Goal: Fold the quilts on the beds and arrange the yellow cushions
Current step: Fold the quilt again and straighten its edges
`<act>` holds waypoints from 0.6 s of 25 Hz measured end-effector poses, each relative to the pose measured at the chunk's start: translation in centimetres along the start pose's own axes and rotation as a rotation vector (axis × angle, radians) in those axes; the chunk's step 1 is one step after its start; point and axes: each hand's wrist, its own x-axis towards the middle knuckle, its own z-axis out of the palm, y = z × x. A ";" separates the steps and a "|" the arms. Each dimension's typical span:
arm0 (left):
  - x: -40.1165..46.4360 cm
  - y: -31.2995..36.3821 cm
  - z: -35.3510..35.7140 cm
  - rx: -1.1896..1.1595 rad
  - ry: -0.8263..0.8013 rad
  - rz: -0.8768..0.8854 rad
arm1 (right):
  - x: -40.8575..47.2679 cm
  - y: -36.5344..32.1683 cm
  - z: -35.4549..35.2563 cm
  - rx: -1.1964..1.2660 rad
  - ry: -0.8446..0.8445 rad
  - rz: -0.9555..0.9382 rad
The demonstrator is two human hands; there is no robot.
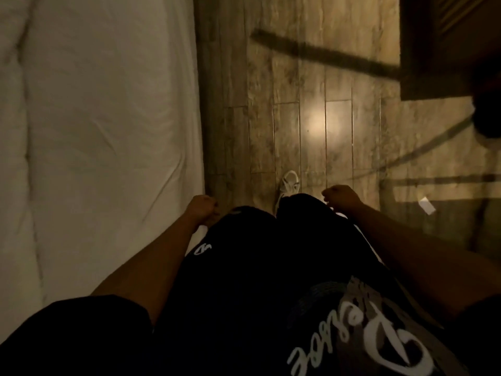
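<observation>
The white, padded fabric quilt [95,118] covers the bed on the person's left, its long axis running away alongside the wood-plank floor [311,118]. The left hand [202,206], fingers curled shut and empty, hangs just beside its edge; the right hand [341,198], likewise closed on nothing, is farther off. No yellow cushions show.

White quilt [95,104] covers the bed; shoe [289,185] on wooden floor [311,77].

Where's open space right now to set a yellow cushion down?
Widest bare patch: the white quilted bed left of the left hand. The wooden plank floor between bed edge and dark wooden cabinet is open too. Crowded near the white shoe.
</observation>
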 end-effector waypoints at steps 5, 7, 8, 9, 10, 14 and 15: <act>0.9 5.8 -2.7 0.034 0.118 -0.054 | 3.8 -16.5 -7.9 0.075 -0.025 -0.068; 2.3 7.8 -3.5 0.052 0.144 -0.071 | 5.8 -21.1 -10.0 0.052 -0.031 -0.082; 3.1 9.3 -4.0 0.056 0.142 -0.079 | 6.9 -23.3 -10.9 0.033 -0.036 -0.086; 4.2 11.0 -4.7 0.080 0.128 -0.085 | 8.0 -25.5 -11.8 0.011 -0.042 -0.081; 5.3 13.1 -5.5 0.092 0.116 -0.076 | 9.1 -27.7 -12.7 -0.010 -0.043 -0.078; 10.7 23.4 -10.4 0.063 0.032 -0.010 | 12.4 -34.5 -16.8 -0.037 0.030 0.005; 11.3 26.7 -11.7 0.015 0.020 0.023 | 13.0 -35.1 -17.9 -0.046 0.053 0.043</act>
